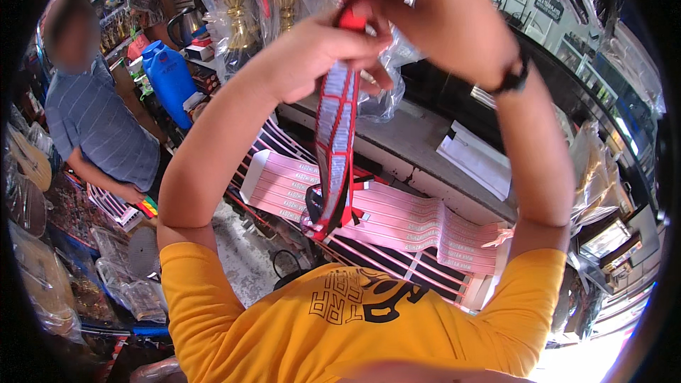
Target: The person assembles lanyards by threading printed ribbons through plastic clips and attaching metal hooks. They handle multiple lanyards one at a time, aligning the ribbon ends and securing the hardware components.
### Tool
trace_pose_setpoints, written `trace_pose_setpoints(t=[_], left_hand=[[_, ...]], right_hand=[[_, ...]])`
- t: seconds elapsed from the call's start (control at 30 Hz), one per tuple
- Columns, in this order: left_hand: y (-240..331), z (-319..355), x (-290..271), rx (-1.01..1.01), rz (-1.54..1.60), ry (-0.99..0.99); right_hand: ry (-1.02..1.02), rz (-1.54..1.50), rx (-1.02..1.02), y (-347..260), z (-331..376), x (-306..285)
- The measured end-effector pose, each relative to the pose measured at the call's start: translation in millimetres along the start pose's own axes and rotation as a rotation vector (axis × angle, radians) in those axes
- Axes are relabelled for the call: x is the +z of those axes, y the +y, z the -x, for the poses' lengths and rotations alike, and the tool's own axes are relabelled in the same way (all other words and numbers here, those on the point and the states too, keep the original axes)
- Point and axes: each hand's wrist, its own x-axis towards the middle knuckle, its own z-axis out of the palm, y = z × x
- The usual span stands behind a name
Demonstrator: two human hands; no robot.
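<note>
In front of me, raised high, is a bundle of red, black and white printed ribbons. It hangs down in a long folded strip, and its lower end reaches over the pink sheets. My left hand is closed around its upper part, just under a bright red fold. Above it, my right hand pinches the top of the ribbons, its fingers bent and slightly blurred. Pink printed strips lie below my hands on a slatted rack, beneath the ribbons' lower end.
White papers rest on a grey ledge beyond the strips. Gold trophies in clear plastic stand at the back. A blue jug is at the left, near a person in a grey-blue shirt. Plastic-wrapped goods stand at the right.
</note>
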Motion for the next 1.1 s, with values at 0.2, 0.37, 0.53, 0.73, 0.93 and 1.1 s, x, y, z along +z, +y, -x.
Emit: trace_pose_setpoints(t=[0.2, 0.37, 0.53, 0.73, 0.93, 1.1], left_hand=[[79.1, 8.0, 5.9, 0.289, -0.401, 0.221], [139.7, 29.3, 35.5, 0.665, -0.958, 0.649], [162.9, 53.0, 41.6, 0.492, -0.849, 0.509], [132.2, 68.6, 7.6, 0.301, -0.711, 0.611], [66.6, 89.5, -26.9, 0.275, -0.54, 0.749], [41.2, 110.6, -31.4, 0.427, -0.787, 1.001]], right_hand=[[0.144, 0.2, -0.444, -1.6, -82.7, -53.5], [0.148, 0.163, -0.271, -15.0, -105.0, -56.0], [0.153, 0.064, -0.126, -34.8, -123.1, -55.2], [0.136, -0.036, 0.01, -47.8, -143.0, -57.8], [0.037, -0.193, -0.084, -16.5, -148.7, -17.0], [-0.043, -0.353, 0.085, -7.4, -162.9, -3.2]])
